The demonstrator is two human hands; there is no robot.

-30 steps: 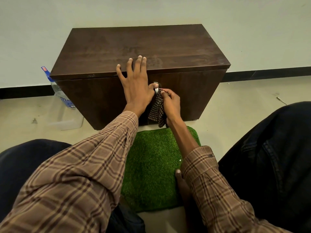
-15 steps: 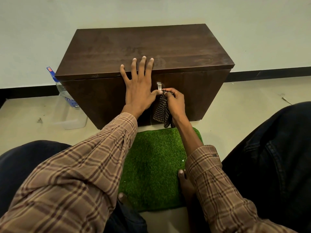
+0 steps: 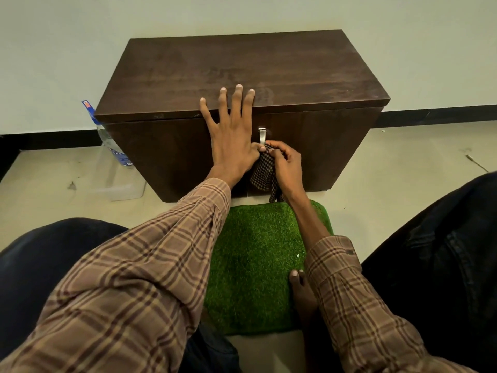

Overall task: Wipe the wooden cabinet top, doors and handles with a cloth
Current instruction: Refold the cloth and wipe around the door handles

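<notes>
A dark brown wooden cabinet [image 3: 309, 76] stands on the floor against the wall. A small metal handle [image 3: 261, 134] sits near the middle of its front, at the top of the right door. My left hand [image 3: 231, 138] lies flat with spread fingers over the front edge of the top and the left door. My right hand [image 3: 286, 165] grips a dark checked cloth [image 3: 262, 170] and holds it against the lower end of the handle. The cloth hangs down in front of the door.
A green artificial-grass mat [image 3: 255, 259] lies on the floor in front of the cabinet, with a bare foot [image 3: 302, 294] on it. A clear plastic water bottle [image 3: 113, 149] leans at the cabinet's left side. My knees in dark trousers frame both sides.
My right hand has slid the cloth down the handle, so the handle's upper part now shows. My left hand has stayed pressed on the cabinet.
</notes>
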